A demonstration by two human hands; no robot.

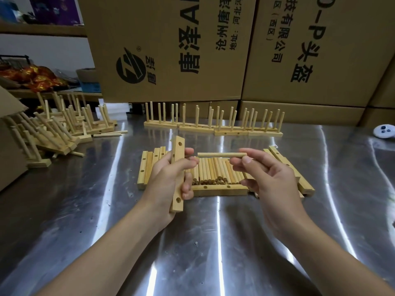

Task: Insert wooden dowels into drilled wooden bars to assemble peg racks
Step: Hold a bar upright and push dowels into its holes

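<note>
A drilled wooden bar [177, 174] is held nearly upright above the steel table [213, 242] by the left hand [166, 180], whose fingers are curled round its middle; holes are seen near both of its ends. A single dowel [222, 155] is held level by the right hand [271, 180], pinched between thumb and fingertips at its right end. Its left end lies just beside the left fingertips and the bar. Whether it touches them cannot be told, and it sits in no hole.

Directly behind the hands, partly hidden by them, a pile of loose dowels [213, 171] is penned in by a front bar [220, 190], a stack of bars [147, 167] at the left and more bars [288, 165] at the right. Farther back, a row of finished peg racks [213, 124] is stood upright before large cardboard boxes [171, 50]. A tumbled heap of racks [59, 129] is seen at the far left, and a small white round object [384, 131] at the right edge.
</note>
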